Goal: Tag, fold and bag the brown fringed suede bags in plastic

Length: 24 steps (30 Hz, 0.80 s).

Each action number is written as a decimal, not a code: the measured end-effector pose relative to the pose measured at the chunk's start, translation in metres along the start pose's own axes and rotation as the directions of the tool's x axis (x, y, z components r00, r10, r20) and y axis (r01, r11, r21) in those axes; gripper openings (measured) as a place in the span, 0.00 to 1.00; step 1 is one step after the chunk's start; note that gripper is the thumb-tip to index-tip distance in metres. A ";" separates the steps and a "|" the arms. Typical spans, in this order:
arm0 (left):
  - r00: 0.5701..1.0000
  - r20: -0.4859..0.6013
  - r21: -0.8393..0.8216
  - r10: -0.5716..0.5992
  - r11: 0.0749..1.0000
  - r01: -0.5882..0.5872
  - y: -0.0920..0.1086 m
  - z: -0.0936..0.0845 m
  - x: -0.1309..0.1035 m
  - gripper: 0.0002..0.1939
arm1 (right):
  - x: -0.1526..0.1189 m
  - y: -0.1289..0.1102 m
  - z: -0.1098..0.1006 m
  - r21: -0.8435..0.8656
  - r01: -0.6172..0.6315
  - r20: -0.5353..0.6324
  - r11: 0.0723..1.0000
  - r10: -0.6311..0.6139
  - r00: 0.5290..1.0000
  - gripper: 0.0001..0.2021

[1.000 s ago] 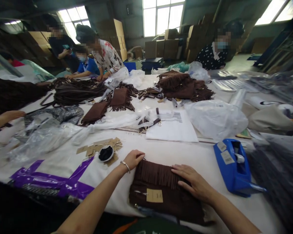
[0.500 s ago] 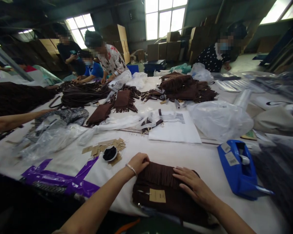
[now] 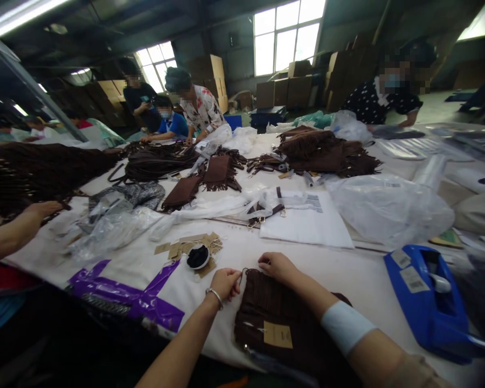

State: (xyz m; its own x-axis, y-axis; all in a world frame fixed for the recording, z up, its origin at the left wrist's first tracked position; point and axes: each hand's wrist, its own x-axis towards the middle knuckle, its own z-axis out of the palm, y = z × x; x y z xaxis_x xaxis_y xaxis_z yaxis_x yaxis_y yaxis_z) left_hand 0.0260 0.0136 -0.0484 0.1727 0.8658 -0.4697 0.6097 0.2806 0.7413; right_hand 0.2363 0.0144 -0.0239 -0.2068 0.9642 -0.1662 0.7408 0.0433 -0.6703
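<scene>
The widest area is taken up by the pale surface (image 3: 234, 242), spread beyond and to both sides of the two grips. Far left of the left grip, a long dark fringed heap (image 3: 52, 167) is piled. Beyond the right grip, a brown fringed stack (image 3: 327, 151) is laid near the far side; nearer and to the right, a crumpled clear plastic bag (image 3: 392, 207) is set down.

The brown fringed bag (image 3: 303, 320) is laid flat on the surface, directly below the right grip and just right of the left grip. A blue tape dispenser (image 3: 426, 302) is placed well to the right of both.

The right grip (image 3: 281, 268) is held half curled at the bag's upper edge; whether anything is held there cannot be told. The left grip (image 3: 226, 284) is narrowed to a pinch, by which the bag's upper left corner is held.

Brown paper tags (image 3: 186, 246) are scattered just beyond the left grip, beside a small white bowl (image 3: 202, 266) filled with something black. Below the grips, one tan tag (image 3: 278, 334) is seen on the bag.
</scene>
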 end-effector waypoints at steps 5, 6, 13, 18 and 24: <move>0.997 -0.041 0.175 0.068 0.983 -0.060 0.006 0.004 0.008 0.11 | 0.018 -0.011 0.020 -0.229 -0.014 0.052 0.973 0.027 0.998 0.07; 0.994 -0.057 0.213 0.097 0.973 -0.083 0.007 0.005 0.009 0.10 | 0.018 -0.012 0.021 -0.258 -0.005 0.067 0.966 0.023 0.997 0.06; 0.958 -0.100 0.373 0.268 0.903 -0.213 0.013 -0.005 0.013 0.04 | 0.020 -0.014 0.017 -0.299 0.038 0.079 0.954 -0.015 0.997 0.05; 0.891 -0.115 0.404 0.440 0.840 -0.363 0.023 -0.009 -0.012 0.02 | -0.004 -0.024 0.008 -0.221 0.134 0.021 0.966 -0.132 0.991 0.06; 0.866 -0.087 0.415 0.492 0.808 -0.418 0.015 0.023 -0.053 0.06 | -0.066 -0.025 0.027 -0.234 0.260 0.045 0.937 -0.257 0.965 0.05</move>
State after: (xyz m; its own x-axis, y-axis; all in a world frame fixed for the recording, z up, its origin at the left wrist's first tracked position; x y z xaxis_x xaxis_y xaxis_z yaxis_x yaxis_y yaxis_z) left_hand 0.0438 -0.0382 -0.0236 0.3825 0.9240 -0.0001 0.7416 -0.3069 0.5966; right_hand 0.2143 -0.0572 -0.0159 -0.4185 0.9080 -0.0206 0.7897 0.3526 -0.5021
